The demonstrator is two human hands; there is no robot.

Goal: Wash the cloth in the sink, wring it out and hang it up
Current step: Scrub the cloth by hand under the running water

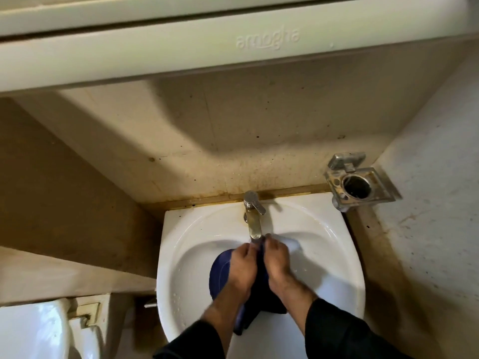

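Step in hand: washing. Your left hand and right hand both grip the dark blue cloth — bunched in the white sink, top edge held at the tap spout. Whether water runs, cannot tell. Next, likely — rub, then twist it over the basin.

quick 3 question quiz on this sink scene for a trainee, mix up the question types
1. True or false: both hands grip the cloth under the tap.
2. Where does the metal holder sit? A) on the wall, right of the sink B) inside the basin C) on the tap
3. Fill in: the cloth is dark ____.

Key: 1 true: left hand and right hand both hold it. 2 A. 3 blue.
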